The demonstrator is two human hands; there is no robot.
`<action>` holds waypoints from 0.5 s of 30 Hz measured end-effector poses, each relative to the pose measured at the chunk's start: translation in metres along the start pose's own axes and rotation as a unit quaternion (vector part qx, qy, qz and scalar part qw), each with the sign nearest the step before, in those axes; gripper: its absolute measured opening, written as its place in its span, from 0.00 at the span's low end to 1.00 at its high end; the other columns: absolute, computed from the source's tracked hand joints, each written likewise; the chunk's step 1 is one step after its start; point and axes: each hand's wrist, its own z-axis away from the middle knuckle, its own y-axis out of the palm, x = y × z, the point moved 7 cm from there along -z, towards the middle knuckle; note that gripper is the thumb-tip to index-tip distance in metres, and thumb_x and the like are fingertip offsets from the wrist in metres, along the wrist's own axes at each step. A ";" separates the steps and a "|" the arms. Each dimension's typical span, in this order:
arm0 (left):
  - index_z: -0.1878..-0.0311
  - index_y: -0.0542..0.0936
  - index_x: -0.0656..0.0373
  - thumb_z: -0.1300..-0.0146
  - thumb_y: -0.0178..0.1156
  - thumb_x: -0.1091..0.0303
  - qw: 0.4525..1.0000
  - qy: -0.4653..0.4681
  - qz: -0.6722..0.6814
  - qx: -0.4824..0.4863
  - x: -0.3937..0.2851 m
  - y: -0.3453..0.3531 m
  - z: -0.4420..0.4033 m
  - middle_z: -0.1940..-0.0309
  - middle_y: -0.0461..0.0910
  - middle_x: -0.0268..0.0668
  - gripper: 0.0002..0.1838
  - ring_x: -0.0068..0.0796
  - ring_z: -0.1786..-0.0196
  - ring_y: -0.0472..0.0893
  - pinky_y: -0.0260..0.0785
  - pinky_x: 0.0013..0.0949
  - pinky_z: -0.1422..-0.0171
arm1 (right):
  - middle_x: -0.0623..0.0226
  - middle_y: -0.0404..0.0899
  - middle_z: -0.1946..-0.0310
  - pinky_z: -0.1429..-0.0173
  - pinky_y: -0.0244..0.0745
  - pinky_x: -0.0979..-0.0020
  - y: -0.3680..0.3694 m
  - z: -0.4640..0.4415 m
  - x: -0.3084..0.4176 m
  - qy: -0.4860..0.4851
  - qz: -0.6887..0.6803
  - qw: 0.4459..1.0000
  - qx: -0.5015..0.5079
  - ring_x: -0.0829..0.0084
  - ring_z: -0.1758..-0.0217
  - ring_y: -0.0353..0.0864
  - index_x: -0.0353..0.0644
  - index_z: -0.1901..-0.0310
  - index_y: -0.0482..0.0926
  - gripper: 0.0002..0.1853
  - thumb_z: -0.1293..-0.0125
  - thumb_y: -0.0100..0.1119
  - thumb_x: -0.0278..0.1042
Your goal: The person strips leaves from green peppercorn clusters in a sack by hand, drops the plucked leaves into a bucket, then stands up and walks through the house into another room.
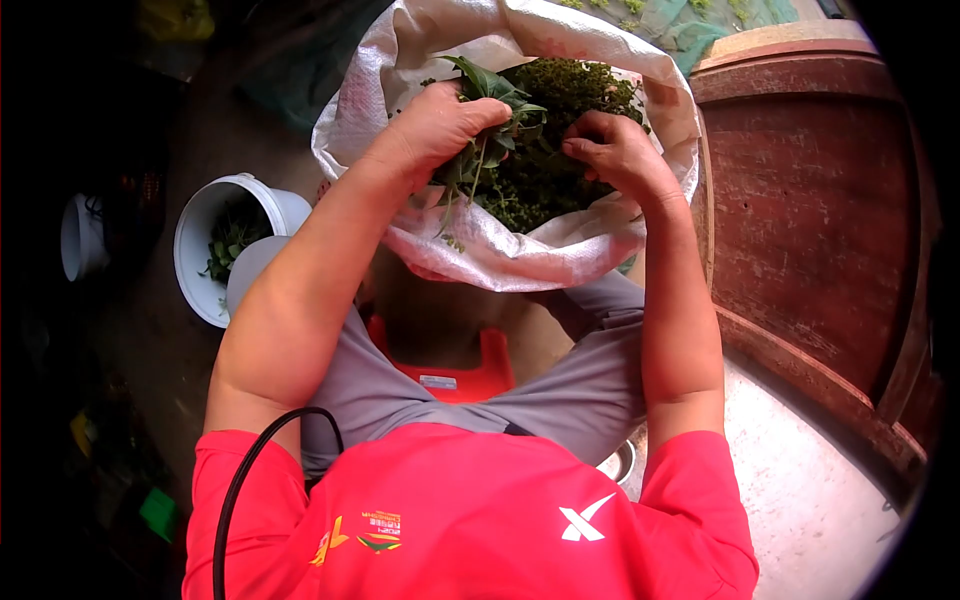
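A white woven sack [480, 255] with a rolled-down rim stands in front of my knees, holding a mass of small dark green sprigs [575, 85]. Over its left side, my left hand [440, 125] is closed around a bunch of leafy green stems [490, 95], some of which dangle below the fingers. My right hand [618, 152] is over the right part of the sack, fingers curled and thumb toward the index finger. Whatever lies between those fingertips is too small to make out.
Left of my leg, a white bucket [190, 255] holds leafy stems [235, 235]. A red plastic stool [480, 385] is between my legs. To the right stands a dark red wooden panel [800, 220]. Green netting [690, 25] lies beyond the sack.
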 end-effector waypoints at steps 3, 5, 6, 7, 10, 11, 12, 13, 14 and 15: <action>0.54 0.78 0.66 0.38 0.61 0.67 0.999 -0.009 -0.033 0.008 0.003 0.010 0.003 0.67 0.81 0.36 0.14 0.24 0.71 0.81 0.77 0.28 0.66 | 0.77 0.75 0.73 0.68 0.70 0.82 0.008 0.010 0.016 -0.073 -0.135 0.988 0.025 0.86 0.72 0.72 0.39 0.60 0.78 0.07 0.36 0.60 0.33; 0.55 0.78 0.66 0.39 0.62 0.66 0.998 0.008 -0.050 0.044 0.004 0.017 0.004 0.67 0.81 0.36 0.13 0.24 0.70 0.81 0.75 0.27 0.67 | 0.75 0.75 0.76 0.69 0.70 0.79 0.016 0.005 0.020 -0.112 -0.193 0.975 0.019 0.84 0.75 0.71 0.37 0.60 0.79 0.08 0.37 0.60 0.31; 0.57 0.79 0.65 0.39 0.61 0.65 0.998 0.015 -0.061 0.025 0.002 0.017 0.005 0.69 0.81 0.36 0.12 0.23 0.71 0.81 0.74 0.26 0.68 | 0.75 0.76 0.76 0.69 0.70 0.80 0.016 0.005 0.026 -0.128 -0.214 0.968 0.009 0.84 0.75 0.72 0.37 0.60 0.79 0.08 0.38 0.60 0.31; 0.57 0.79 0.65 0.39 0.61 0.65 0.998 0.015 -0.061 0.025 0.001 0.016 0.005 0.69 0.81 0.36 0.12 0.23 0.71 0.81 0.74 0.26 0.68 | 0.75 0.76 0.75 0.69 0.71 0.80 0.014 0.004 0.030 -0.144 -0.235 0.961 -0.001 0.84 0.75 0.73 0.37 0.59 0.79 0.09 0.38 0.60 0.32; 0.60 0.80 0.63 0.38 0.58 0.64 0.998 0.033 0.010 -0.048 -0.010 0.001 0.004 0.71 0.81 0.34 0.11 0.21 0.74 0.79 0.74 0.24 0.70 | 0.72 0.80 0.72 0.68 0.72 0.79 0.012 -0.003 0.016 -0.081 -0.204 0.975 -0.029 0.82 0.74 0.76 0.39 0.56 0.80 0.12 0.39 0.62 0.33; 0.60 0.80 0.63 0.38 0.58 0.64 0.998 0.033 0.010 -0.049 -0.011 -0.002 0.003 0.71 0.81 0.34 0.11 0.21 0.74 0.79 0.74 0.24 0.70 | 0.70 0.81 0.72 0.68 0.73 0.77 0.011 -0.006 0.007 -0.050 -0.159 0.984 -0.057 0.81 0.74 0.77 0.40 0.55 0.80 0.13 0.40 0.63 0.33; 0.61 0.81 0.63 0.38 0.58 0.64 0.998 0.031 0.030 -0.044 -0.012 -0.004 0.003 0.72 0.81 0.33 0.11 0.20 0.74 0.79 0.74 0.24 0.70 | 0.64 0.82 0.69 0.66 0.75 0.72 0.014 -0.014 -0.007 -0.040 -0.069 0.995 -0.062 0.76 0.75 0.80 0.42 0.53 0.80 0.15 0.43 0.64 0.34; 0.61 0.81 0.63 0.38 0.58 0.65 0.998 0.028 0.050 -0.039 -0.012 -0.005 0.003 0.72 0.81 0.33 0.11 0.20 0.75 0.79 0.74 0.24 0.70 | 0.58 0.83 0.66 0.62 0.77 0.65 0.019 -0.022 -0.018 -0.032 0.014 0.998 -0.046 0.66 0.70 0.83 0.42 0.54 0.80 0.17 0.45 0.65 0.35; 0.60 0.80 0.63 0.38 0.57 0.65 0.998 0.029 0.042 -0.043 -0.013 -0.005 0.003 0.71 0.81 0.33 0.11 0.21 0.74 0.79 0.74 0.24 0.70 | 0.58 0.83 0.65 0.60 0.77 0.63 0.026 -0.028 -0.027 -0.034 0.072 0.995 -0.053 0.62 0.66 0.83 0.43 0.55 0.80 0.16 0.46 0.64 0.36; 0.60 0.80 0.63 0.38 0.57 0.65 0.998 0.028 0.042 -0.043 -0.012 -0.004 0.004 0.71 0.81 0.33 0.11 0.21 0.74 0.79 0.74 0.24 0.70 | 0.57 0.83 0.64 0.58 0.77 0.61 0.030 -0.030 -0.026 -0.037 0.130 0.989 -0.059 0.59 0.63 0.83 0.44 0.56 0.81 0.16 0.46 0.64 0.37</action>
